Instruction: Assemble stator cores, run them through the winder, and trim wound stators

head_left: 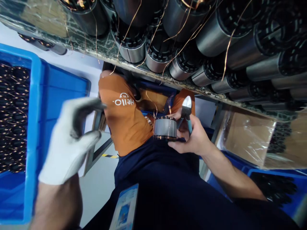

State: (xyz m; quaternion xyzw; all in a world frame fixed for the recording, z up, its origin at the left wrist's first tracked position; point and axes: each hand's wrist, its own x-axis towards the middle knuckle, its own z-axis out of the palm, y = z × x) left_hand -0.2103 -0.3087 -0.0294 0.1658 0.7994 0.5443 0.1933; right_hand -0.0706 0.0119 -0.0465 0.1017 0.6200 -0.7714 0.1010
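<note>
My right hand (195, 135) is closed around a short stator (165, 127), a grey metal ring with black slotted ends and copper wires sticking out. The same hand holds wire cutters (186, 110) with teal handles, jaws pointing up. The stator is held above my lap. My left hand (69, 137), in a white glove with dark fingertips, is raised near the blue bin at left. Its fingers are bent with a gap to the thumb, and nothing shows between them; the hand is slightly blurred.
Several stators (158, 57) with loose copper wires stand along the edge of a worn bench (91, 54). A blue bin (35, 134) at left holds rows of wound parts. Right are a plastic-wrapped cardboard box (247, 137) and a blue crate (297, 191) of black parts. A badge (124, 207) hangs below.
</note>
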